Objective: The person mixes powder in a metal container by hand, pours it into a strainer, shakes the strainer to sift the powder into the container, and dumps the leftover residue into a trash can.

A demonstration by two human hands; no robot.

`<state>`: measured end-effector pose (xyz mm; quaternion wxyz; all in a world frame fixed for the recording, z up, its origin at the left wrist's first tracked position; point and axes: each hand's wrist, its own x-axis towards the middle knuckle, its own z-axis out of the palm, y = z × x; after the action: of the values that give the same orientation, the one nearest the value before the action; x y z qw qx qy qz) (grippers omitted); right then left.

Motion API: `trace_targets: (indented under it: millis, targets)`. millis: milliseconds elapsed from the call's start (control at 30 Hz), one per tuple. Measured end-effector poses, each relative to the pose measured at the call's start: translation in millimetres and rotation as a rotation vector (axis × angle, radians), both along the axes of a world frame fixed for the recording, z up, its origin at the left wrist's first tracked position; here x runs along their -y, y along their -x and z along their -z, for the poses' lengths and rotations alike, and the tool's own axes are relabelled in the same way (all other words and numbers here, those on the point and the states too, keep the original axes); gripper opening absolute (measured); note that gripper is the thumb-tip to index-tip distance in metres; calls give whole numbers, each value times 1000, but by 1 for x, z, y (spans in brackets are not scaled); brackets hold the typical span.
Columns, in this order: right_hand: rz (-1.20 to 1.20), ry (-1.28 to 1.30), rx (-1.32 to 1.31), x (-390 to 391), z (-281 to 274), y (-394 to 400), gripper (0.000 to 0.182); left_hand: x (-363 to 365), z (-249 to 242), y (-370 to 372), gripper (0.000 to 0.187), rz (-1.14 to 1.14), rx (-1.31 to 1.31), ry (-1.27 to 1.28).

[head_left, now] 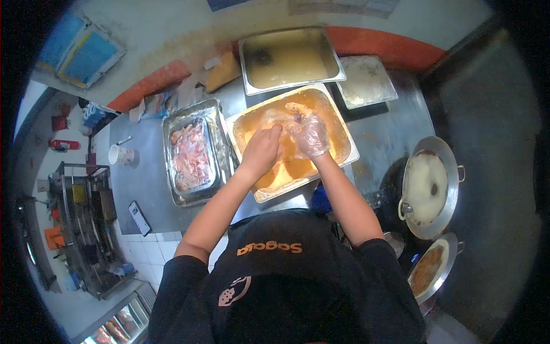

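Both hands are over a deep metal tray [256, 198] holding an orange-tan coating that looks like seasoned flour or batter. My right hand [312, 136], in a clear plastic glove, is closed around a coated piece of chicken [299, 109] that sticks out past the fingers. Close beside it on the left, my left hand [263, 150] is bare, with its fingers curled closed; what it holds, if anything, is hidden. Left of the tray, pieces of raw meat [190, 155] lie in a smaller metal pan set inside a larger one [179, 199].
Behind stand a tray of yellowish liquid [298, 54] and a tray of pale powder [366, 83]. At right are a pan of foamy oil [427, 186] and a second frying pan [431, 269]. A white cup [121, 155] and a phone [139, 218] lie left.
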<state>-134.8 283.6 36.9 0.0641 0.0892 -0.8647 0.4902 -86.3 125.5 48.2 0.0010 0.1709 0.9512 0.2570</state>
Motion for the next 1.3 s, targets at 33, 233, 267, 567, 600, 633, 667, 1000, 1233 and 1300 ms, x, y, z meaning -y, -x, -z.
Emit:
trace_targets:
  millis: [33,233,267,567,600,633,667,1000,1233,1300]
  targets:
    - [14,-28,-21,-5,7,2,34,-1,4,3,29,-23,128,43]
    - [163,225,-90,-24,29,6,34,1,52,17,26,-283,635,-762]
    - [209,327,-165,-28,36,2,35,0,59,15,28,-356,693,-1103]
    - [88,-232,359,4,37,-63,47,-15,59,-15,48,-324,963,-2246]
    - [80,-289,377,10,39,-60,48,-16,60,-15,49,-248,992,-2276]
    - [82,-353,375,13,41,-57,46,-18,60,-15,50,-276,987,-2264]
    - [96,-331,408,14,42,-53,44,-21,60,-14,51,-304,980,-2252]
    - [26,-218,298,23,45,-66,23,-22,137,24,62,-700,852,-1795]
    - [-22,-112,142,18,30,-73,20,-20,76,18,92,-416,1165,-1822]
    - [-60,-136,165,17,15,-75,21,-20,73,20,98,-376,1146,-1709]
